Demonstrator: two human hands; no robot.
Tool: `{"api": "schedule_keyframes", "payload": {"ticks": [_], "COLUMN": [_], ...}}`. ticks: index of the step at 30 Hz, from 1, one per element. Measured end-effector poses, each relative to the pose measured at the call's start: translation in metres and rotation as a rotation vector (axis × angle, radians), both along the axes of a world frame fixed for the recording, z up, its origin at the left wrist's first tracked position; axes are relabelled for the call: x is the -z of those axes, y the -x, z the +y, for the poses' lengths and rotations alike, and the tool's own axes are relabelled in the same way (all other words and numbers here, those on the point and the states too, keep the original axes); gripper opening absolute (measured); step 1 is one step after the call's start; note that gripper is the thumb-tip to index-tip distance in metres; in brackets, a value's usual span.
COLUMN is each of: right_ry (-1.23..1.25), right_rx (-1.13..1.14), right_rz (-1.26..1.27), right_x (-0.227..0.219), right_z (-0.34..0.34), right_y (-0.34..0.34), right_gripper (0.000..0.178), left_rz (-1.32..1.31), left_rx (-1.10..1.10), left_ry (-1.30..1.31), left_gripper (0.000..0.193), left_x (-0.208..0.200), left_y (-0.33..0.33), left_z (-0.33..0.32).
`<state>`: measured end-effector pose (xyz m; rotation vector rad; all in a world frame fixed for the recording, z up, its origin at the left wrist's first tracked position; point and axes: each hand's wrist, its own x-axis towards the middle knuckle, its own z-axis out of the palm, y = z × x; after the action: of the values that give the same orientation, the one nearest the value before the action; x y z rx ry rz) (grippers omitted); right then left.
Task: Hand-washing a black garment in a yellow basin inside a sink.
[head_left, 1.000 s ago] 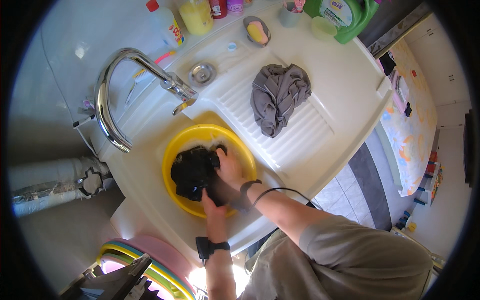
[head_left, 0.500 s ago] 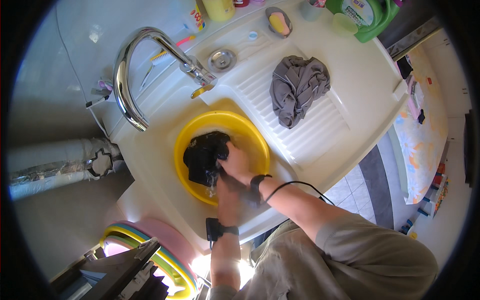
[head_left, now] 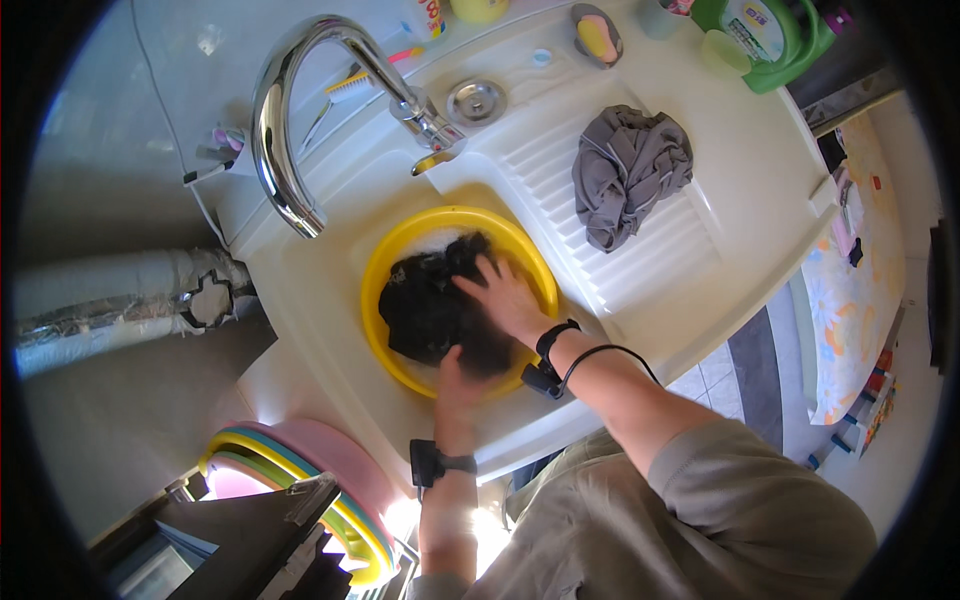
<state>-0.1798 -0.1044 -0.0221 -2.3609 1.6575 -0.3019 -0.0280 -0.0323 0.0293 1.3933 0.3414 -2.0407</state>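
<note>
A black wet garment (head_left: 425, 310) lies bunched in a yellow basin (head_left: 376, 260) that stands in the white sink. Suds show along the basin's far inner side. My right hand (head_left: 508, 300) rests on the garment's right part with its fingers spread. At the near edge of the cloth is my left hand (head_left: 460, 388), thumb up against it; its fingers are blurred and partly hidden. Both wrists carry black bands with small devices. On the ribbed washboard to the right sits a crumpled grey garment (head_left: 632, 175), untouched by either hand.
A chrome faucet (head_left: 268, 130) arches over the sink's left side. Behind are a drain (head_left: 477, 102), a yellow-handled brush (head_left: 350, 86), soap in a dish (head_left: 597, 38) and a green jug (head_left: 800, 45). Stacked coloured basins (head_left: 340, 450) stand lower left.
My hands have come apart from their close grip on the black garment. The right has spread its fingers over it, and the cloth lies wider in the basin. The view has shifted slightly.
</note>
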Motion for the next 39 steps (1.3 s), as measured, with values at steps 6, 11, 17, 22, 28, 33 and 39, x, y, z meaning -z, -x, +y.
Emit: {"api": "schedule_keyframes", "payload": {"ticks": [6, 11, 17, 22, 28, 33, 39], "right_ry": [-0.523, -0.359, -0.262, -0.298, -0.396, -1.193, -1.832], "right_rx": [0.499, 0.421, 0.484, 0.062, -0.376, -0.313, 0.26], "right_rz": [-0.622, -0.709, -0.476, -0.139, -0.014, -1.042, -1.566], "right_x": [0.012, -0.058, -0.008, -0.025, -0.091, -0.071, -0.087], "right_z": [0.03, 0.059, -0.008, -0.004, -0.005, 0.018, 0.031], "right_y": [-0.026, -0.091, -0.007, 0.01, 0.009, -0.005, -0.012], "right_gripper": [0.056, 0.047, 0.049, 0.06, 0.042, 0.055, 0.055], "left_rz": [0.225, 0.095, 0.045, -0.037, -0.604, -0.614, -1.188], "left_rx": [-0.06, -0.422, -0.112, -0.204, 0.033, 0.124, 0.349], "left_ry": [0.223, 0.348, 0.298, 0.29, 0.322, 0.312, 0.546], "left_gripper": [0.073, 0.061, 0.049, 0.058, 0.058, 0.055, 0.057], "left_x": [0.036, 0.157, 0.005, -0.035, -0.062, -0.066, -0.103], "left_y": [0.024, -0.088, 0.025, 0.005, -0.016, -0.041, -0.024], "left_z": [-0.017, 0.049, -0.018, -0.024, -0.03, -0.011, 0.015]}}
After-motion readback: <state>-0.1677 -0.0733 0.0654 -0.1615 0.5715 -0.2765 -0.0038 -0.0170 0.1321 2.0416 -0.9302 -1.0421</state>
